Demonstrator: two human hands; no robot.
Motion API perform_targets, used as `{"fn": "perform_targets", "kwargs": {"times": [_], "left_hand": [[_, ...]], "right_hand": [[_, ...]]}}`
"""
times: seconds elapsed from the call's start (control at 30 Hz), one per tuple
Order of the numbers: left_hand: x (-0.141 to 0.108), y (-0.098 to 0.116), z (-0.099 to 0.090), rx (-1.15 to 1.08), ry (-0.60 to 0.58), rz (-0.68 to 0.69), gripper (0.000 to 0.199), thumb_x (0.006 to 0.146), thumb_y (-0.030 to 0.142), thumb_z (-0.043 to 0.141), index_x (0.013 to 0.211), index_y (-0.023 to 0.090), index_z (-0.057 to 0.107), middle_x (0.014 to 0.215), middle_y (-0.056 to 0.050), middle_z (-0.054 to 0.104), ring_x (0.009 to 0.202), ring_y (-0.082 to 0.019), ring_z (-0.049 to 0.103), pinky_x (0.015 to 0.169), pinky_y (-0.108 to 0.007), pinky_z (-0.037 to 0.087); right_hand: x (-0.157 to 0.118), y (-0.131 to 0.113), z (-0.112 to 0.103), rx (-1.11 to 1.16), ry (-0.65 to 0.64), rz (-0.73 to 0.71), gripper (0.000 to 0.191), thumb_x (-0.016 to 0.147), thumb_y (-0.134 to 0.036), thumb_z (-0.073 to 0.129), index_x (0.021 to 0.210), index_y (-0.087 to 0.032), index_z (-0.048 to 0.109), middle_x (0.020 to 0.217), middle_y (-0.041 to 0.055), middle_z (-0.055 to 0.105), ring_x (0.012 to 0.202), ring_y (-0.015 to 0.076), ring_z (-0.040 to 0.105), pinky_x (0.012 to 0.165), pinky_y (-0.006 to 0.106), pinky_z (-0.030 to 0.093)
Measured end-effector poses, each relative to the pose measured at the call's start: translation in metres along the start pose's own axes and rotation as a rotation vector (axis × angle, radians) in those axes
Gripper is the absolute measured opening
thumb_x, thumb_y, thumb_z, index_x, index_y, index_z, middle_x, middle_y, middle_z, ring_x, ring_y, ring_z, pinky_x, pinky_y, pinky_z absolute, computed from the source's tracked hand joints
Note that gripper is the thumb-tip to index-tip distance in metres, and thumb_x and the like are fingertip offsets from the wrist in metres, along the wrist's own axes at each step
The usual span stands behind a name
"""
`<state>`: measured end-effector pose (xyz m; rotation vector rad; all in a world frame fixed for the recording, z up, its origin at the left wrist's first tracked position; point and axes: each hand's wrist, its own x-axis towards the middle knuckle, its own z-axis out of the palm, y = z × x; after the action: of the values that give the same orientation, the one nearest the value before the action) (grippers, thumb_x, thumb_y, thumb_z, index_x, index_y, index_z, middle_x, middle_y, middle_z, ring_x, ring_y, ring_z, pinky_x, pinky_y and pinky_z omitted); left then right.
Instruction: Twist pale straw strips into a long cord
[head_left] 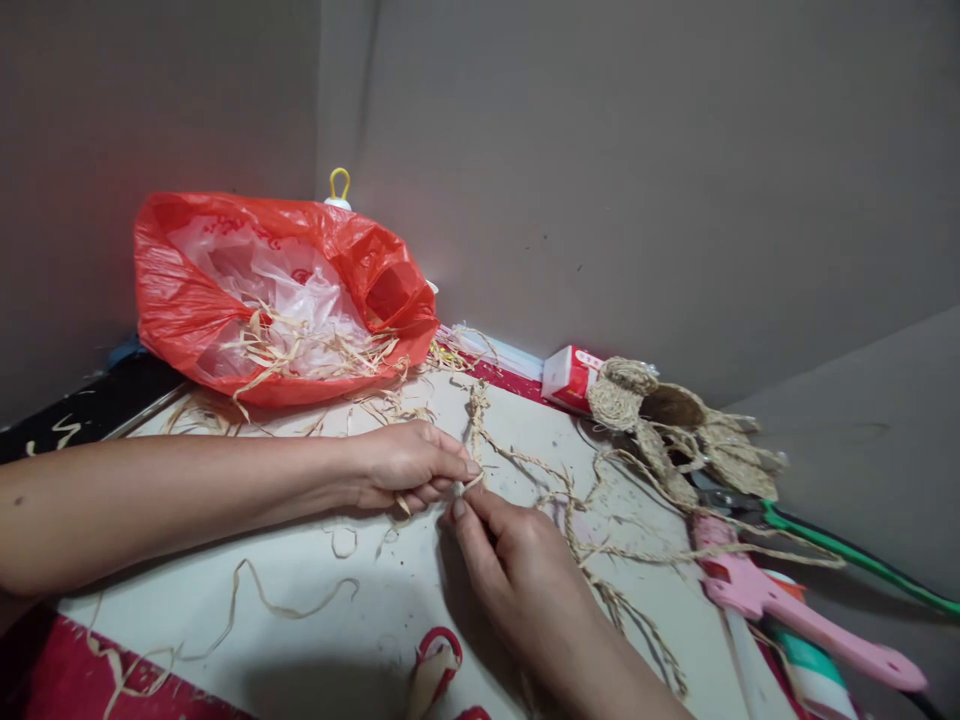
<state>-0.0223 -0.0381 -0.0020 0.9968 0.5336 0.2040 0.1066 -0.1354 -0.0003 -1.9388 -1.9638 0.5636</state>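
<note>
My left hand [420,465] pinches a pale straw strand [471,484] between thumb and fingers, above the white board [300,610]. From the right, my right hand [510,550] grips the same strand, its fingertips close to the left thumb. A braided straw cord [477,415] stands just beyond the fingers and runs off to the right in several twisted lengths. A loose strand end [403,505] pokes out below the left hand. Where the strand passes inside the fingers is hidden.
A red plastic bag [247,390] holding straw fibres stands at the back left. Red-handled scissors [439,650] lie near the front. Rightward are a pink glue gun [795,600], green-handled pliers [847,545], woven straw pieces [622,395] and a small red-white box [571,376]. Grey walls close the back.
</note>
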Motion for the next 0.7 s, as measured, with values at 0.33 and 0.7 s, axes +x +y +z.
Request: {"fn": "perform_targets", "kwargs": {"times": [0.33, 0.7], "left_hand": [[-0.005, -0.002, 0.013, 0.105, 0.124, 0.168, 0.036, 0.069, 0.047, 0.069, 0.063, 0.016, 0.052, 0.034, 0.009, 0.036, 0.031, -0.004, 0.025, 0.033, -0.021, 0.014], [-0.007, 0.012, 0.009, 0.108, 0.115, 0.208, 0.018, 0.083, 0.027, 0.054, 0.07, 0.015, 0.056, 0.036, 0.011, 0.03, 0.033, -0.004, 0.019, 0.037, -0.02, 0.013]], "right_hand": [[-0.008, -0.003, 0.001, -0.166, 0.055, -0.085, 0.031, 0.09, -0.027, 0.029, 0.08, -0.017, 0.056, 0.063, 0.0092, 0.065, 0.051, 0.0186, 0.057, 0.051, 0.028, 0.031], [-0.027, -0.04, -0.016, -0.018, -0.536, -0.281, 0.009, 0.072, -0.011, 0.058, 0.068, -0.019, 0.059, 0.062, -0.003, 0.062, 0.052, 0.0094, 0.047, 0.044, 0.019, 0.027]]}}
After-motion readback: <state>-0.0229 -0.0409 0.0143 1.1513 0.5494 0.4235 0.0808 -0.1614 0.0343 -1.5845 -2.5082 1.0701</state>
